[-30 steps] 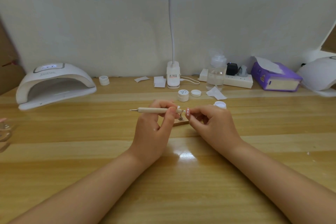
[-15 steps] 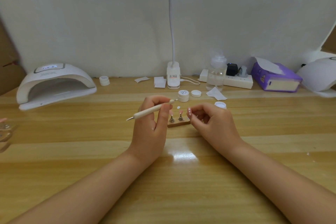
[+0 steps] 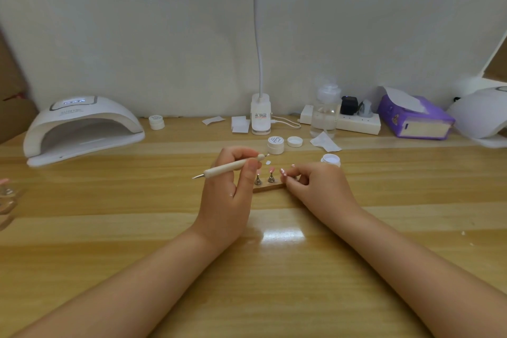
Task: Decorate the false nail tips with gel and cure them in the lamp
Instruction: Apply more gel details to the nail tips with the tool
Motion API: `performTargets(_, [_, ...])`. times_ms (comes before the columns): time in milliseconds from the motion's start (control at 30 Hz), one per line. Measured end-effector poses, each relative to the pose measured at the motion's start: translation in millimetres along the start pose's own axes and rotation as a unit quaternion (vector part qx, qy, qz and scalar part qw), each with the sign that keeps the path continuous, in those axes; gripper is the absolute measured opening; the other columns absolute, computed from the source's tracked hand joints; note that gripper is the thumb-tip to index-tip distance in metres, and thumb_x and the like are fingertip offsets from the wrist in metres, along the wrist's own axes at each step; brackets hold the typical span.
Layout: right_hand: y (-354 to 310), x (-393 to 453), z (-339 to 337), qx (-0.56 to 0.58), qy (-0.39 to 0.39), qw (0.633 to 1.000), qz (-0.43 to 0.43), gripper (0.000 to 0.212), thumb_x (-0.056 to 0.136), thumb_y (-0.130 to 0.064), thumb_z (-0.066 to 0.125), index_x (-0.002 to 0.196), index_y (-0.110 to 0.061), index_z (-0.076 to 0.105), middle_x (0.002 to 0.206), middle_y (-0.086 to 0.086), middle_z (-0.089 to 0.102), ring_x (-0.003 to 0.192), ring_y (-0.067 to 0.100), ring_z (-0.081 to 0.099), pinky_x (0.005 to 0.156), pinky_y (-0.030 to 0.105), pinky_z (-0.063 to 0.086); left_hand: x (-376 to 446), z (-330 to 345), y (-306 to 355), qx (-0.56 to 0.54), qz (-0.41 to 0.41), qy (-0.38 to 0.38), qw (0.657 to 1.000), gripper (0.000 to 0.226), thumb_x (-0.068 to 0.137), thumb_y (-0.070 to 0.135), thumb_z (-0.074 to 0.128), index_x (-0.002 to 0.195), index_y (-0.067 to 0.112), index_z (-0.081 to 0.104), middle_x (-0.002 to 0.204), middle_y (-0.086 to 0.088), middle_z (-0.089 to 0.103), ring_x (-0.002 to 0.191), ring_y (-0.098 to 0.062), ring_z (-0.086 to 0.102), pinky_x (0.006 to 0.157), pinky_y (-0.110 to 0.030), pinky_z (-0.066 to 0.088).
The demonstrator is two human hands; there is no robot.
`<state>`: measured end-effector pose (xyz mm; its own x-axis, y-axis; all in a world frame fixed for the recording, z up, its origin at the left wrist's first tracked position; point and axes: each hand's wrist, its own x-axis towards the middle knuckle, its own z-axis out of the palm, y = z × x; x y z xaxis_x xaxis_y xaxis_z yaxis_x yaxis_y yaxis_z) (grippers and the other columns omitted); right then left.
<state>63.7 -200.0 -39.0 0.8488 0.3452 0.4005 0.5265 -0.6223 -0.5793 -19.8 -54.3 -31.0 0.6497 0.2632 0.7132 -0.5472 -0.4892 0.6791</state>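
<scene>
My left hand [image 3: 227,192] grips a white dotting tool [image 3: 233,166] that slants up to the right, its small tip above the table near a closed gel jar [image 3: 275,144]. Just right of that hand lies a small wooden holder [image 3: 270,186] carrying two metal stands with pink nail tips [image 3: 271,171]. A loose pale tip [image 3: 268,162] lies behind it. My right hand [image 3: 315,186] has its fingers curled at the holder's right end and seems to pinch it. An open gel jar [image 3: 330,159] stands behind that hand. The white curing lamp [image 3: 82,129] is at the far left.
A desk lamp base [image 3: 260,115], paper scraps, a loose lid [image 3: 295,141], a clear bottle [image 3: 323,115], a power strip [image 3: 356,123] and a purple tissue box [image 3: 414,118] line the back. A second lamp [image 3: 482,115] sits far right. Another jar [image 3: 156,121] stands beside the curing lamp.
My left hand has tilted the tool from level to slanted and drawn it left, off the nail tips. The holder and its stands have come into view. My right hand has hardly moved.
</scene>
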Motion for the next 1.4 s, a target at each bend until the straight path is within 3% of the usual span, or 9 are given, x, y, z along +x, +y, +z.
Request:
performTargets(133, [-0.9, -0.3, 0.1, -0.028, -0.002, 1.000, 0.008, 0.016, 0.087, -0.031, 0.062, 0.087, -0.020, 0.075, 0.061, -0.008, 0.060, 0.067, 0.011, 0.055, 0.061, 0.028, 0.040, 0.0, 0.7, -0.8, -0.005, -0.009, -0.004, 1.000, 0.012, 0.093, 0.022, 0.048, 0.094, 0.034, 0.052, 0.083, 0.003, 0.064, 0.079, -0.009, 0.061, 0.069, -0.007, 0.042])
performTargets(433, [-4.9, -7.0, -4.9, -0.027, 0.053, 0.998, -0.012, 0.023, 0.078, -0.033, 0.065, 0.062, -0.020, 0.057, 0.051, -0.011, 0.051, 0.054, 0.008, 0.051, 0.053, 0.026, 0.041, 0.2, -0.2, -2.6, -0.015, -0.017, -0.007, 1.000, 0.012, 0.093, 0.023, 0.048, 0.093, 0.034, 0.052, 0.079, -0.001, 0.065, 0.077, -0.011, 0.061, 0.067, -0.009, 0.044])
performTargets(567, [5.0, 0.2, -22.8, -0.003, 0.112, 0.992, -0.052, 0.016, 0.077, -0.025, 0.069, 0.077, -0.012, 0.059, 0.064, -0.002, 0.054, 0.064, 0.014, 0.049, 0.061, 0.027, 0.037, -0.3, -0.9, -3.1, -0.022, -0.026, -0.011, 0.999, 0.010, 0.092, 0.025, 0.048, 0.092, 0.034, 0.053, 0.080, -0.002, 0.065, 0.078, -0.009, 0.062, 0.068, -0.010, 0.044])
performTargets(700, [26.9, 11.6, -37.2, -0.097, 0.184, 0.978, 0.026, 0.041, 0.071, -0.042, 0.071, 0.100, -0.015, 0.060, 0.094, -0.001, 0.052, 0.093, 0.018, 0.045, 0.082, 0.027, 0.033, -0.5, -1.0, -3.2, -0.024, -0.029, -0.015, 0.999, 0.011, 0.093, 0.025, 0.048, 0.092, 0.034, 0.053, 0.081, -0.002, 0.066, 0.079, -0.009, 0.062, 0.068, -0.010, 0.045])
performTargets(800, [41.4, 15.6, -39.7, -0.160, 0.125, 0.967, 0.152, 0.063, 0.067, -0.058, 0.065, 0.116, -0.020, 0.057, 0.115, 0.005, 0.052, 0.112, 0.024, 0.041, 0.094, 0.033, 0.031, -0.6, -1.0, -3.6, -0.026, -0.031, -0.018, 0.999, 0.011, 0.093, 0.025, 0.048, 0.092, 0.034, 0.053, 0.082, -0.004, 0.066, 0.080, -0.010, 0.062, 0.070, -0.010, 0.044])
performTargets(900, [49.7, 18.5, -37.1, -0.186, 0.063, 0.959, 0.203, 0.072, 0.067, -0.065, 0.060, 0.125, -0.022, 0.052, 0.128, 0.008, 0.046, 0.119, 0.030, 0.039, 0.097, 0.035, 0.032, -1.2, -1.1, -3.7, -0.028, -0.033, -0.021, 0.999, 0.011, 0.092, 0.025, 0.048, 0.092, 0.034, 0.054, 0.082, -0.003, 0.067, 0.080, -0.008, 0.062, 0.070, -0.009, 0.044])
performTargets(1067, [57.6, 22.5, -33.7, -0.206, 0.019, 0.955, 0.214, 0.067, 0.071, -0.067, 0.054, 0.125, -0.028, 0.054, 0.129, 0.011, 0.047, 0.121, 0.031, 0.038, 0.097, 0.036, 0.032, -1.2, -1.6, -3.7, -0.024, -0.035, -0.026, 0.999, 0.010, 0.092, 0.025, 0.048, 0.092, 0.033, 0.054, 0.084, -0.001, 0.067, 0.081, -0.006, 0.063, 0.070, -0.009, 0.044])
performTargets(1200, [60.7, 23.5, -32.7, -0.196, 0.013, 0.962, 0.191, 0.051, 0.073, -0.068, 0.055, 0.112, -0.035, 0.062, 0.124, 0.008, 0.054, 0.119, 0.027, 0.042, 0.092, 0.034, 0.032, -1.5, -1.2, -3.3, -0.020, -0.035, -0.032, 0.999, 0.010, 0.092, 0.024, 0.048, 0.092, 0.032, 0.054, 0.084, -0.001, 0.066, 0.079, -0.006, 0.062, 0.069, -0.009, 0.044])
performTargets(1400, [47.4, 18.1, -35.2, -0.118, 0.123, 0.977, 0.128, 0.037, 0.070, -0.052, 0.069, 0.095, -0.025, 0.062, 0.108, 0.003, 0.053, 0.109, 0.025, 0.044, 0.083, 0.029, 0.031, -1.3, -1.4, -1.5, -0.014, -0.034, -0.029, 0.999, 0.009, 0.091, 0.024, 0.048, 0.091, 0.031, 0.054, 0.083, -0.001, 0.067, 0.079, -0.007, 0.062, 0.069, -0.010, 0.045])
